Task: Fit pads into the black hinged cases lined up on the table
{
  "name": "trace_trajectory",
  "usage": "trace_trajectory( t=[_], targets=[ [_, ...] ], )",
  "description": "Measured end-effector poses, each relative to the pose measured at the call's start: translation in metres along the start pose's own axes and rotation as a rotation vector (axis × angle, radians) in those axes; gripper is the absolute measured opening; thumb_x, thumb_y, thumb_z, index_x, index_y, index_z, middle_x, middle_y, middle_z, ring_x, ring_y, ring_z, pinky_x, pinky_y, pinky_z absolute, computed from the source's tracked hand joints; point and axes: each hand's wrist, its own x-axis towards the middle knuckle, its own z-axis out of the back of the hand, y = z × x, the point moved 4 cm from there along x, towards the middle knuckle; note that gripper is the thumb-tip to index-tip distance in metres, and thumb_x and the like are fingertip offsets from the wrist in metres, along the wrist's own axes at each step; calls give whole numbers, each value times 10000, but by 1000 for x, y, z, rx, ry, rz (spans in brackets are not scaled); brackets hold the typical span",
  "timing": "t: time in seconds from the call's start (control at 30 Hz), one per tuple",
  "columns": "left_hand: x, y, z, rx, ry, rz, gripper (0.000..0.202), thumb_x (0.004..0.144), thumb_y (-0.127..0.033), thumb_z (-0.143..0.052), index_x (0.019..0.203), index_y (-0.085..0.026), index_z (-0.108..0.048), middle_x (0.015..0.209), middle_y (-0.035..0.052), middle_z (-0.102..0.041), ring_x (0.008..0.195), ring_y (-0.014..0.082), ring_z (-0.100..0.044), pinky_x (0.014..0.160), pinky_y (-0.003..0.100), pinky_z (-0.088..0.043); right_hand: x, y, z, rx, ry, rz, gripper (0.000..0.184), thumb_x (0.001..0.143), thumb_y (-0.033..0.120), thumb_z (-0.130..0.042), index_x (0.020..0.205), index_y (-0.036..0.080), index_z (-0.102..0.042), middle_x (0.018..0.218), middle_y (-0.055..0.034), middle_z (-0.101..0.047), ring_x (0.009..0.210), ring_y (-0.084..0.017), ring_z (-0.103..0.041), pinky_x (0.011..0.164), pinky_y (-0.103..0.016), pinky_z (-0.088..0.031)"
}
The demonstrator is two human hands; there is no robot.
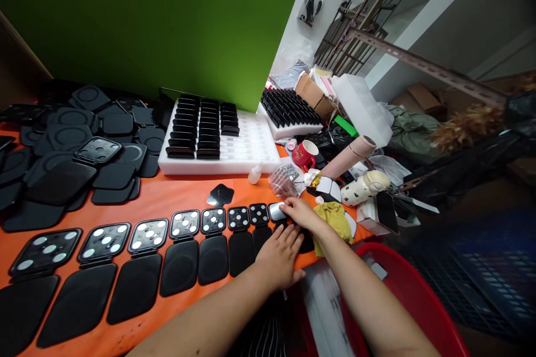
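Note:
A row of hinged black square cases lies unfolded along the table, each with a smooth flap and a frame [148, 234] carrying several pale round dots. At the row's right end, a shiny silver square plate [277, 211] covers the last frame. My right hand [302, 214] pinches the plate's right edge with its fingertips. Just below, my left hand [280, 256] lies flat with fingers stretched over the dark flap of that case, partly hiding it. A small stack of thin dark sheets [221, 194] sits behind the row.
White foam tray [251, 145] holding black pieces stands behind; a heap of black cases [62, 145] is at left. Around the right end are a dropper bottle [254, 173], a red mug [305, 153], a yellow cloth [334, 220] and a red tub [412, 290].

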Motion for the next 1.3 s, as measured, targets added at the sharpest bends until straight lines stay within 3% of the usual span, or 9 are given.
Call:
trace_trajectory(
  t=[0.3, 0.47, 0.63, 0.8, 0.93, 1.07, 1.2, 1.3],
  targets=[
    [0, 0, 2, -8, 4, 2, 815, 780, -685, -183, 1354, -113, -271, 1426, 119, -250, 1320, 264, -142, 1063, 420, -63, -1, 9, 2, -207, -29, 10, 234, 786, 382, -489, 670, 183, -528, 552, 19, -557, 528, -121, -515, 525, -226, -343],
    [0, -2, 5, 8, -1, 1, 817, 783, -679, -203, 1359, -101, -249, 1423, 132, -254, 1314, 263, -157, 1063, 416, -64, -6, 22, 5, -374, -79, 52, 271, 784, 423, -495, 686, 178, -554, 725, -53, -616, 739, -188, -552, 662, -278, -356],
    [0, -3, 8, 34, -1, 2, 776, 796, -633, -272, 1349, -88, -266, 1404, 137, -297, 1301, 260, -193, 1064, 405, -65, -15, 29, 7, -491, -157, 55, 376, 761, 510, -504, 842, 149, -573, 882, -141, -612, 882, -276, -530, 756, -367, -347],
    [1, -2, 5, 49, 11, 1, 792, 790, -645, -258, 1341, -76, -285, 1384, 142, -335, 1305, 270, -176, 1060, 419, -77, -35, 30, 12, -499, -179, 94, 281, 877, 300, -350, 954, 163, -583, 931, -102, -621, 891, -212, -541, 792, -327, -374],
    [1, -2, 3, 57, 35, -7, 757, 795, -629, -278, 1297, -70, -375, 1356, 159, -375, 1291, 285, -213, 1059, 437, -70, -59, 31, 7, -485, -103, 260, 354, 832, 138, -352, 1084, 212, -591, 1149, -29, -582, 1134, -173, -428, 954, -299, -308],
    [1, -3, 4, 48, 63, -14, 755, 793, -611, -334, 1291, -47, -384, 1342, 183, -382, 1298, 319, -182, 1054, 458, -55, -69, 29, -6, -534, -19, 349, 396, 837, 180, -367, 1176, 283, -545, 1258, 32, -513, 1269, -202, -269, 1028, -397, -200],
    [1, -4, 3, 17, 80, -15, 726, 798, -583, -366, 1314, -73, -353, 1350, 166, -375, 1308, 309, -158, 1059, 458, -28, -60, 28, -13, -628, 45, 345, 387, 833, 233, -415, 1206, 269, -515, 1303, 1, -468, 1278, -227, -255, 1037, -458, -104],
    [3, -5, 4, -9, 78, -13, 737, 787, -598, -370, 1318, -89, -341, 1353, 157, -375, 1305, 297, -178, 1058, 463, -47, -50, 32, -10, -645, 73, 337, 360, 822, 269, -463, 1174, 269, -541, 1294, -11, -478, 1261, -240, -289, 1029, -462, -111]
  ],
)
